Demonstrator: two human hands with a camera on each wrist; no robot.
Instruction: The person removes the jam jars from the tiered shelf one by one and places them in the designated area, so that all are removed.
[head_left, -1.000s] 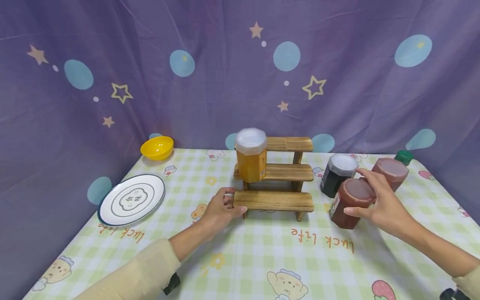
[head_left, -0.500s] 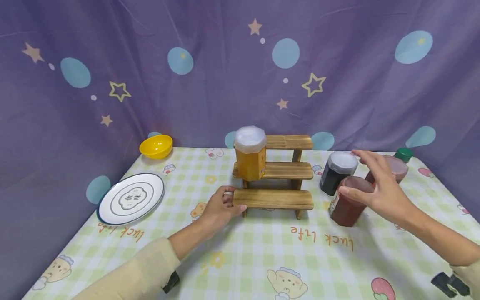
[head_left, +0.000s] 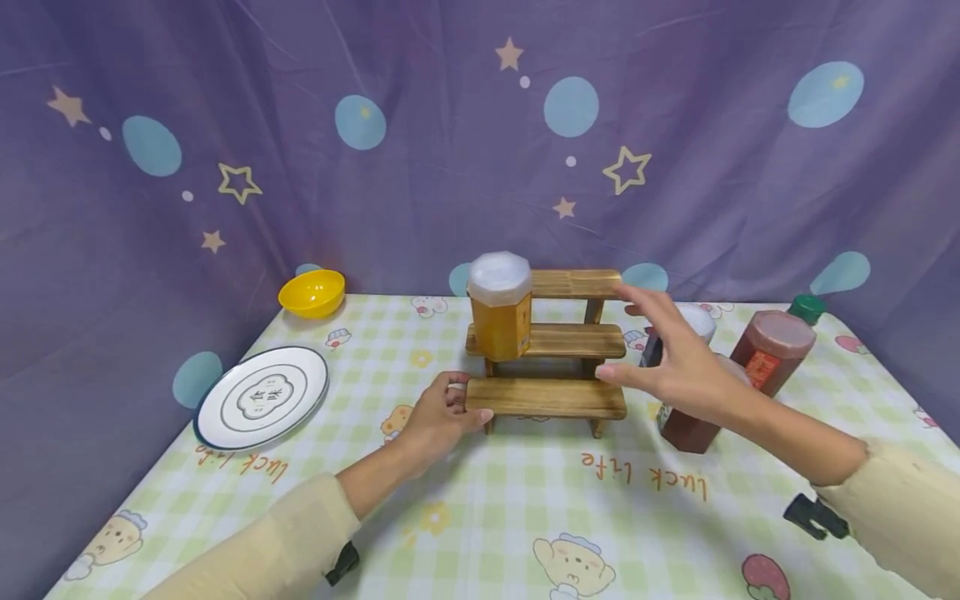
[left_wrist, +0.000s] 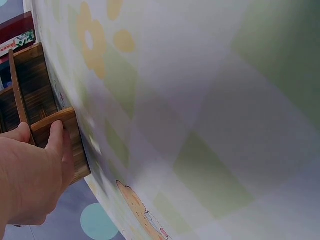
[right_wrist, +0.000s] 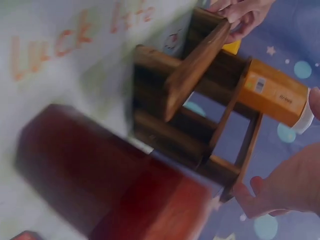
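Observation:
A three-tier wooden stepped rack [head_left: 546, 398] stands mid-table. My left hand [head_left: 435, 425] grips the left end of its lowest step, thumb in front, as the left wrist view also shows. On the middle step sits an amber jar [head_left: 501, 321] with a white lid. My right hand [head_left: 678, 362] hovers by the rack's right end, thumb and fingers spread apart, holding nothing. Behind it, partly hidden, are a dark jar [head_left: 651, 350] with a whitish lid and a red-brown jar [head_left: 686, 429]. Another red-brown jar [head_left: 772, 350] with a red label stands further right.
A green cap [head_left: 807, 308] shows behind the rightmost jar. At the left lie a white plate [head_left: 303, 379] with a dark rim and a yellow bowl [head_left: 312, 294]. A checked cloth [head_left: 510, 500] covers the table; a purple curtain [head_left: 450, 183] hangs behind.
My right hand has moved left from above the red-brown jars to the rack's right end, carrying nothing. My left hand keeps its grip on the lowest step.

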